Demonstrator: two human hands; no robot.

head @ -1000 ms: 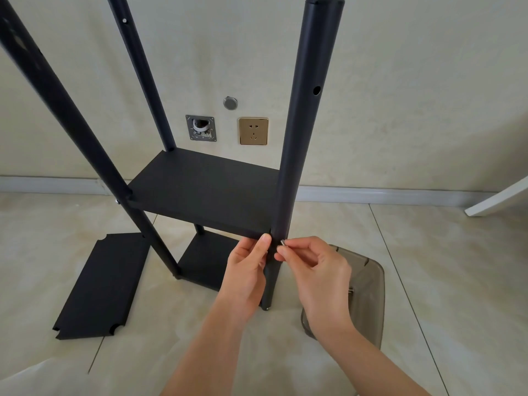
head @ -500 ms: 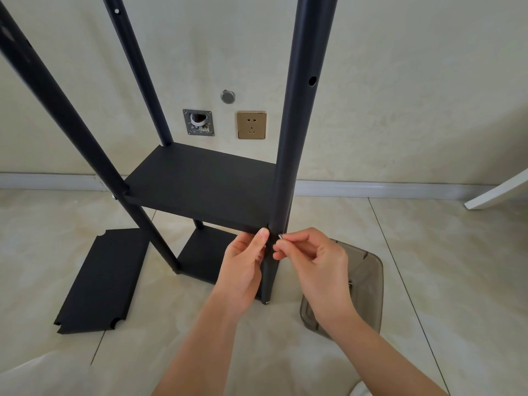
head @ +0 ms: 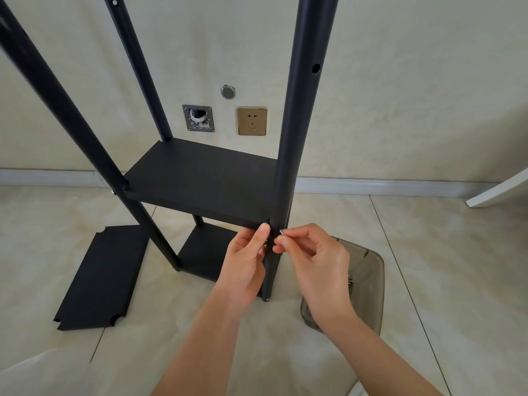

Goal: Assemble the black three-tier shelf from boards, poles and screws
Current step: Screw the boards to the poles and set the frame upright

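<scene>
Now my right hand (head: 314,261) pinches a small shiny metal screw (head: 281,231) against the matte round pole (head: 288,155); my left hand (head: 247,261) grips that pole beneath the flat middle board (head: 200,178). Both hands stay put since before.

Cream plaster wall (head: 400,95); gold socket (head: 251,121), open junction box (head: 199,118), round cover (head: 227,92); grey skirting board (head: 385,187); glossy beige tiled floor (head: 457,267).
</scene>
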